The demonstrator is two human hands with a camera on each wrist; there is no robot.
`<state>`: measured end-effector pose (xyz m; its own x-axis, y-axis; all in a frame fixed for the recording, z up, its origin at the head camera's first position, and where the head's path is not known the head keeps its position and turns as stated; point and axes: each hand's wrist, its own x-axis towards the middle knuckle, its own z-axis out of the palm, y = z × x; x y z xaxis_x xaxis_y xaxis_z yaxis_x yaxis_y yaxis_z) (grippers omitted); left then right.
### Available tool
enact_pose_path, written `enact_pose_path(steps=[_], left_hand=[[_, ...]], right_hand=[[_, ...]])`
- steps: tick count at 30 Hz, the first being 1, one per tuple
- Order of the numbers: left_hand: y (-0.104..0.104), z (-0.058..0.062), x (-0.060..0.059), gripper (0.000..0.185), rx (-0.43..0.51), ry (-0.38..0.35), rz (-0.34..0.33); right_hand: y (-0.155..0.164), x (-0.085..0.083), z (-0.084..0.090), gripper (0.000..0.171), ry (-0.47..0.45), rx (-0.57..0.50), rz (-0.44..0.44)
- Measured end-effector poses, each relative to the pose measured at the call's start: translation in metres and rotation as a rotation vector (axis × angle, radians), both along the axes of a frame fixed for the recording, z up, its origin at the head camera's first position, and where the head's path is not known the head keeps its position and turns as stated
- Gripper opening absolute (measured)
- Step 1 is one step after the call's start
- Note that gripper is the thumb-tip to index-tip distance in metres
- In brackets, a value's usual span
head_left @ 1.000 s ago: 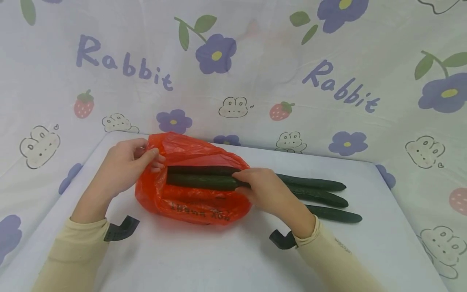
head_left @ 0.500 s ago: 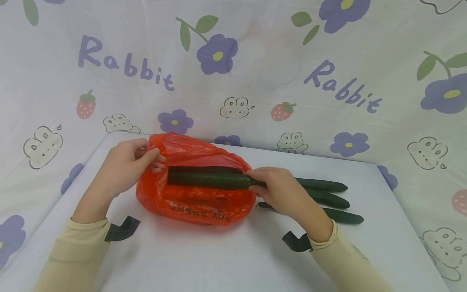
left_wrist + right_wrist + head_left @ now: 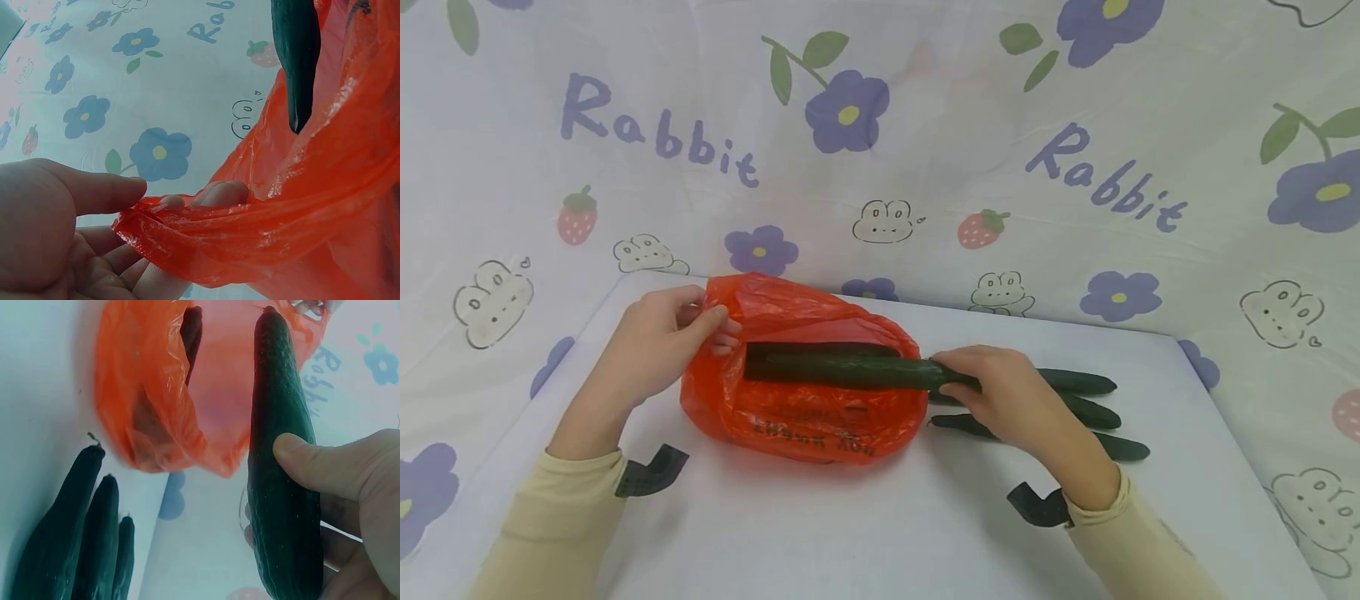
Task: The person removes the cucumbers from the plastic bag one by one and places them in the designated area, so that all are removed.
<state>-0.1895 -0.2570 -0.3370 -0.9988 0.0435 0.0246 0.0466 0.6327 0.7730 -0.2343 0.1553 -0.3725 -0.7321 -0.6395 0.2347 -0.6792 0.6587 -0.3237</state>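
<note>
The left hand (image 3: 655, 346) has its thumb and fingers (image 3: 119, 187) pinched tight on the crumpled rim of the red plastic bag (image 3: 797, 417), holding the mouth up and open. The right hand (image 3: 1007, 400) is wrapped around the butt end of a cucumber (image 3: 850, 372), thumb (image 3: 325, 465) pressed along the top and the other fingers curled underneath, so it's a full grip, not a loose one. That cucumber is long, dark green and bumpy, lying level with its far tip poking into the bag's opening. One more cucumber (image 3: 820, 349) is already inside, just behind it, looking darker through the plastic. The bag is thin, wrinkly and see-through, with black lettering on the near side, lying on the white tabletop (image 3: 865, 533). Three more cucumbers (image 3: 81, 544) lie side by side on the tabletop just right of the bag, partly hidden under the right hand. So five cucumbers total, one bag.
</note>
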Motion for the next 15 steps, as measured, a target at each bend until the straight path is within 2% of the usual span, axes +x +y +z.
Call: enact_pose_path(steps=[7,15], left_hand=[[0.000,0.000,0.000,0.033,0.002,-0.006,0.001],[-0.001,0.001,0.000,0.032,-0.001,0.000,0.000]], right_hand=[[0.015,0.005,0.004,0.044,-0.001,0.008,-0.037],[0.029,0.008,0.004,0.045,0.026,-0.020,-0.029]])
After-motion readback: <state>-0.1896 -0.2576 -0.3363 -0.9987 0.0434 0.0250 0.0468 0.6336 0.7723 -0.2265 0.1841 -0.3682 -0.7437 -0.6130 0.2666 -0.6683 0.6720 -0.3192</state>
